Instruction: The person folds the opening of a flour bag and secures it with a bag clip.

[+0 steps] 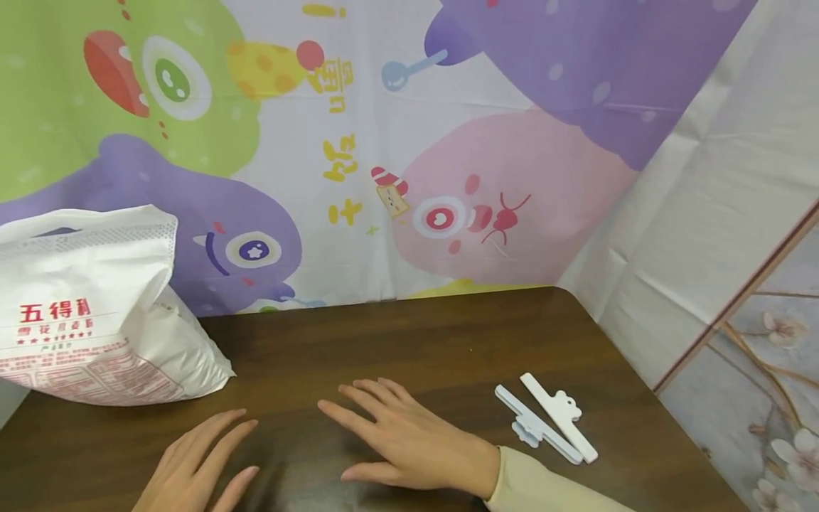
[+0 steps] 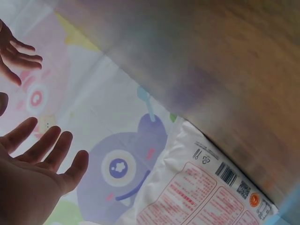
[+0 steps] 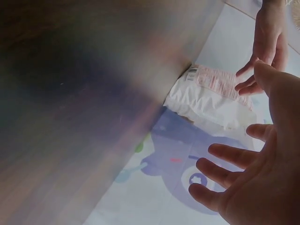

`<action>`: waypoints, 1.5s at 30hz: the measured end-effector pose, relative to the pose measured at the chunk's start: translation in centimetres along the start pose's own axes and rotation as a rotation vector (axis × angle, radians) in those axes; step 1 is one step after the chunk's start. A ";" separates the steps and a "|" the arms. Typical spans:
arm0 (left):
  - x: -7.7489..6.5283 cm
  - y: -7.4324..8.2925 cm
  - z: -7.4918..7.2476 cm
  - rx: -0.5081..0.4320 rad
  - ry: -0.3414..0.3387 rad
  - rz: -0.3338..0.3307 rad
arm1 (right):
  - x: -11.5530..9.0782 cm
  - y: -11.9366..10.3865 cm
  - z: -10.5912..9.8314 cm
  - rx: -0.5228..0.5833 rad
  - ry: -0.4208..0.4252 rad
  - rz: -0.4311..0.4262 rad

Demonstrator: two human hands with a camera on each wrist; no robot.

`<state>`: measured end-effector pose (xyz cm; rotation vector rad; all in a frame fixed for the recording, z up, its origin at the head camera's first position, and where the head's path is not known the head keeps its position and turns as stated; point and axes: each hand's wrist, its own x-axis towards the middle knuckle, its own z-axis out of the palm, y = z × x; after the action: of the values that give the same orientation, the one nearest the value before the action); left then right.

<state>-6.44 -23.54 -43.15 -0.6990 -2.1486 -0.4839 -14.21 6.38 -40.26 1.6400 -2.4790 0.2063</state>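
A white flour bag (image 1: 83, 313) with red print and a handle at its top stands at the left of the dark wooden table (image 1: 409, 341). My left hand (image 1: 195, 466) is in front of the bag, fingers spread and apart from it. To its right my right hand (image 1: 409, 441) is held over the table, palm down with extended fingers and nothing in it. Two white sealing clips, one (image 1: 559, 419) beside the other (image 1: 537, 427), lie to the right of my right hand. Both wrist views show the bag (image 2: 187, 187) beyond the hands.
Behind the table hangs a cloth (image 1: 377, 270) printed with cartoon monsters. A pale flowered panel (image 1: 768, 355) borders the table on the right.
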 end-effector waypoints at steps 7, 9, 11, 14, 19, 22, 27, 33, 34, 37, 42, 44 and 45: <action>-0.3 -0.3 0.4 0.003 0.012 0.003 | 1.0 -0.3 0.6 -0.028 0.005 -0.025; -0.3 -0.5 0.4 -0.004 0.028 0.008 | 1.3 -0.4 0.7 -0.031 0.004 -0.028; -0.3 -0.7 0.4 -0.016 0.047 0.024 | 1.6 -0.5 0.6 -0.025 0.001 -0.032; -0.3 -0.8 0.2 -0.036 0.052 0.029 | 2.1 -0.5 0.4 -0.011 -0.008 -0.027; -0.4 -1.0 -0.2 -0.053 0.046 0.014 | 3.0 -0.6 0.0 -0.009 -0.007 -0.017; -0.5 -1.1 -0.5 -0.048 0.047 -0.003 | 3.6 -0.6 0.0 -0.014 0.003 -0.011; -0.9 -1.0 -0.9 -0.030 0.021 -0.049 | 4.6 -0.8 -0.1 -0.010 0.026 -0.002; -1.0 -1.3 -1.2 -0.049 0.027 -0.075 | 5.8 -0.9 -0.2 0.000 0.039 0.003; -1.1 -1.4 -1.3 -0.049 0.027 -0.082 | 6.0 -1.0 -0.2 0.002 0.037 0.005; -1.2 -1.5 -1.7 -0.044 0.009 -0.116 | 6.5 -1.0 -0.3 0.002 0.033 0.010; -1.4 -1.6 -2.5 -0.041 -0.059 -0.187 | 7.2 -1.0 0.0 0.000 0.030 0.010; -1.5 -1.7 -2.8 -0.043 -0.087 -0.218 | 7.4 -1.0 0.1 0.004 0.030 0.011; -1.5 -1.7 -3.0 -0.046 -0.097 -0.232 | 7.5 -1.0 0.2 0.008 0.032 0.010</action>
<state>-4.98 -26.96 -42.70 -0.5087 -2.3301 -0.6344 -16.18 -0.80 -38.85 1.6151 -2.4662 0.2421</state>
